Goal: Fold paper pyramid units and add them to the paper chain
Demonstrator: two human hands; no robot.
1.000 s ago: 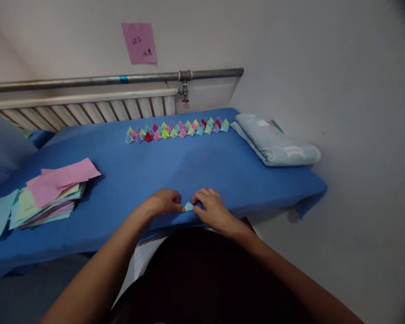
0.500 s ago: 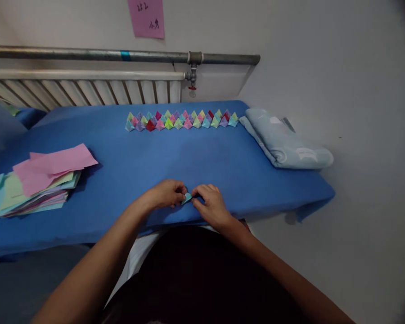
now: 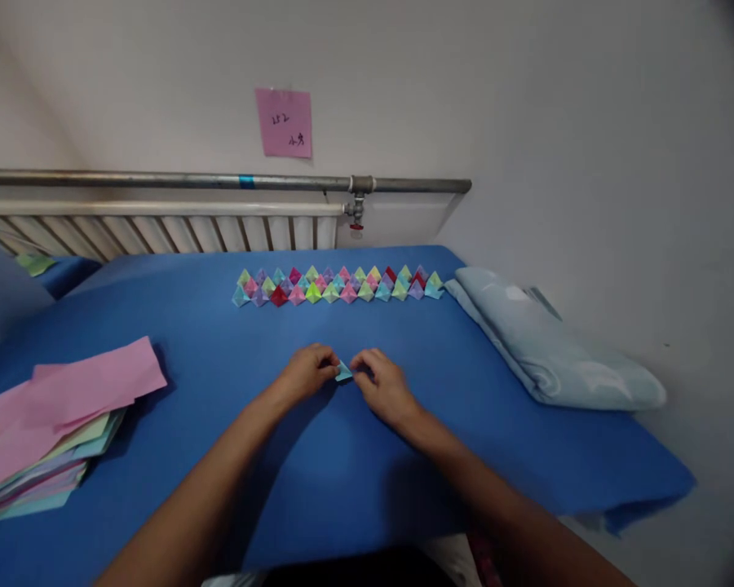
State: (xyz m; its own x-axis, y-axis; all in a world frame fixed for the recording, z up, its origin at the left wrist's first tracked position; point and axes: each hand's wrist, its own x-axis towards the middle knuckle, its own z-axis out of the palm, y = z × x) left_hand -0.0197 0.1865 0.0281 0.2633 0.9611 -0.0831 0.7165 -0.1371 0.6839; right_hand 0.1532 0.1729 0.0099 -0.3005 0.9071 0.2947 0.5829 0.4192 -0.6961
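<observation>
A small light-blue folded paper piece [image 3: 343, 372] is held low over the blue cloth, between my two hands. My left hand [image 3: 309, 371] pinches its left side between thumb and fingers. At the piece's right tip, the thumb and fingers of my right hand [image 3: 386, 390] are curled in against it. Beyond my hands, several folded paper pieces [image 3: 314, 292] in pink, green, blue, purple and red stand in close rows. The fingers partly cover the piece's edges.
Loose coloured paper sheets [image 3: 79, 391] are stacked at the left on the blue cloth [image 3: 208, 342]. A folded pale-blue blanket [image 3: 556, 350] lies at the right by the wall. Behind are a radiator [image 3: 189, 232], a pipe [image 3: 159, 179] with a valve and a pink note [image 3: 285, 122].
My hands have moved forward with the light-blue piece, away from the near edge and closer to the rows. The camera view has tilted upward.
</observation>
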